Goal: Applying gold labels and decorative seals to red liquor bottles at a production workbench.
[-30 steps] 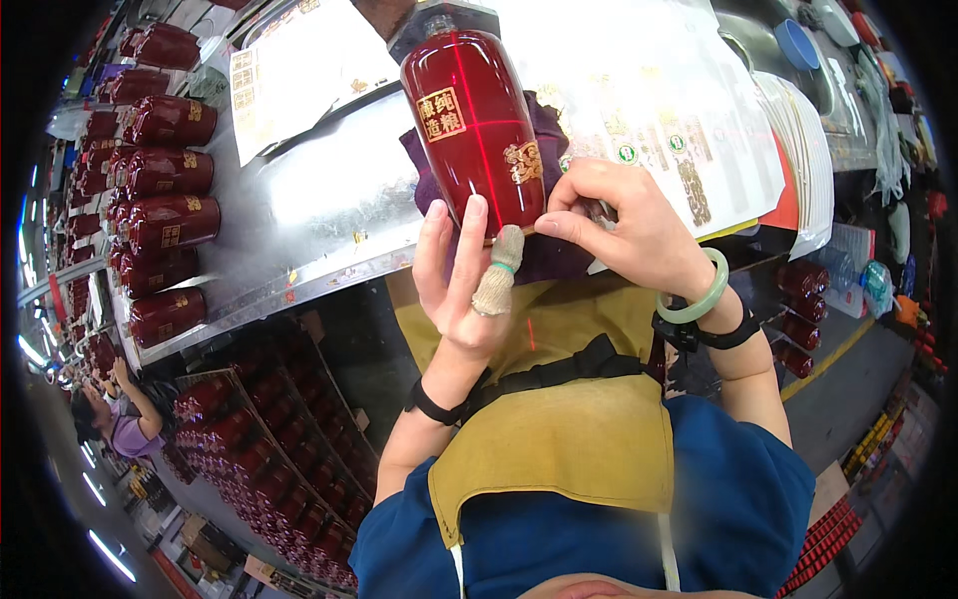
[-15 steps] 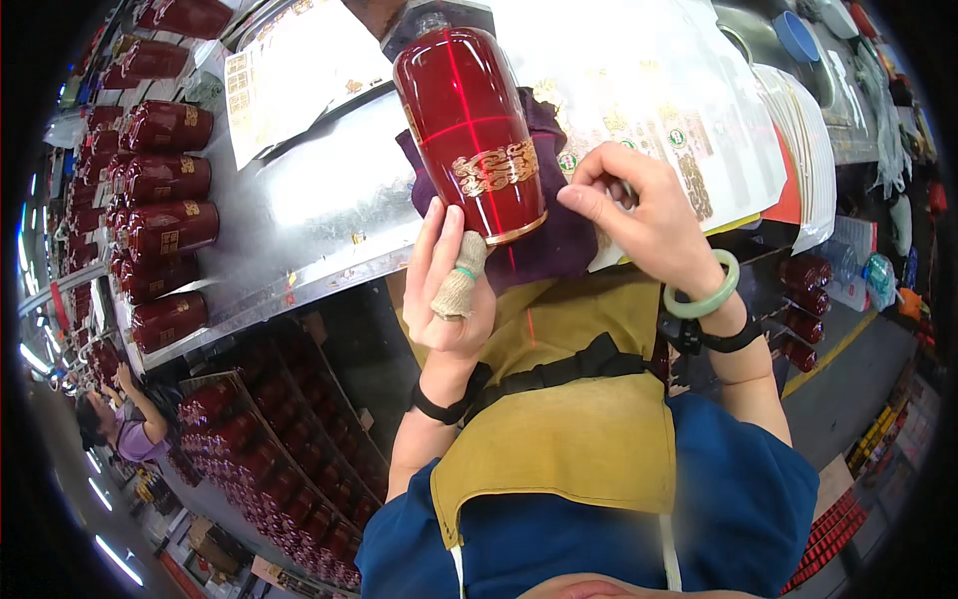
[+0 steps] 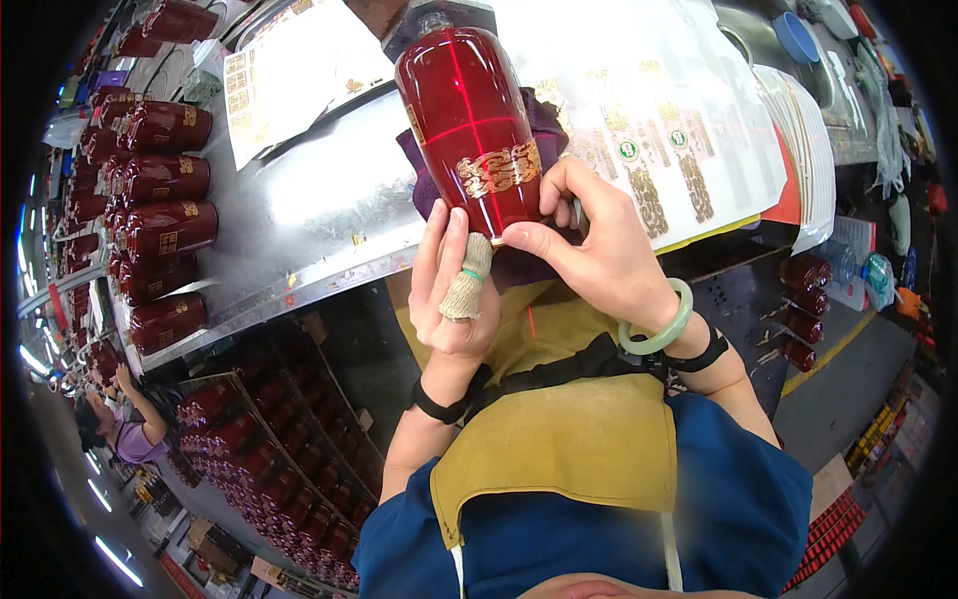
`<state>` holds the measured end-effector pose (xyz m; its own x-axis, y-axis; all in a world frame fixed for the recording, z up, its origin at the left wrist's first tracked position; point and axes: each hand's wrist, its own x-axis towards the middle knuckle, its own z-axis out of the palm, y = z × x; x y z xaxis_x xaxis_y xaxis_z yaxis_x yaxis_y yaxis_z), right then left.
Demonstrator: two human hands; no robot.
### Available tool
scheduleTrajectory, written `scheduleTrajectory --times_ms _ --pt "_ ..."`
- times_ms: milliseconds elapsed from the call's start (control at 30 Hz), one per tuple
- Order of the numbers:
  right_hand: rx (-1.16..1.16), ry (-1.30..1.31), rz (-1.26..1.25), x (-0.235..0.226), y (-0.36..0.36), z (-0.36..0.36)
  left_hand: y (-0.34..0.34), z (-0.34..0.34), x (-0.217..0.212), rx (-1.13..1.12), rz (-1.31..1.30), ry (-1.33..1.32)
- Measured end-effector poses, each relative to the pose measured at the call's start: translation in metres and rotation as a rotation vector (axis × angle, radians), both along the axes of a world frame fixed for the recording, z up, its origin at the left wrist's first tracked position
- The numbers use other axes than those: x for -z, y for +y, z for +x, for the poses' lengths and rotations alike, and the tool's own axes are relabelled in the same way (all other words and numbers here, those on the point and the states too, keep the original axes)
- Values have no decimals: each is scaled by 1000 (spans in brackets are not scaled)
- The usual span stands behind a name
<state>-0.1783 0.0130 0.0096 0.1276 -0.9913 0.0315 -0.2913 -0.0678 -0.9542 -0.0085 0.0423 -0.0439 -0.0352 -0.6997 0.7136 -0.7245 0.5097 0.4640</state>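
Observation:
A glossy dark-red glass bottle (image 3: 464, 100) lies on a dark purple cloth (image 3: 424, 185), its neck pointing away from me. A gold ornamental band (image 3: 499, 170) wraps its lower part, and red laser lines cross over it. At the left of the base, my left hand (image 3: 456, 290) grips the bottle with its fingertips; one finger wears a knitted cover (image 3: 466, 285). My right hand (image 3: 599, 235), with a green bangle at the wrist, holds the right side of the base, thumb on the bottom edge and curled fingers along the side.
Sheets of gold decals (image 3: 669, 150) lie right of the bottle, with more sheets (image 3: 299, 75) to the left. Several red bottles (image 3: 170, 230) line the metal table's left end. Racks of bottles (image 3: 269, 449) stand below. A person in purple (image 3: 135, 429) works at far left.
My right hand has moved left from beside the bottle and taken hold of its base. The bottle has turned slightly, shifting the gold band. My left hand stays at the base.

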Motion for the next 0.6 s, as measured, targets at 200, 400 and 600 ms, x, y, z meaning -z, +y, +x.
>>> scheduleTrajectory --times_ms 200,400,600 --pt "-10 -26 42 2 0 0 0 1 1 2 2 8" --pt "-30 -58 165 -1 0 -2 1 0 3 -6 23 24" --pt "-20 -65 160 -1 -2 -1 3 1 6 1 23 -38"
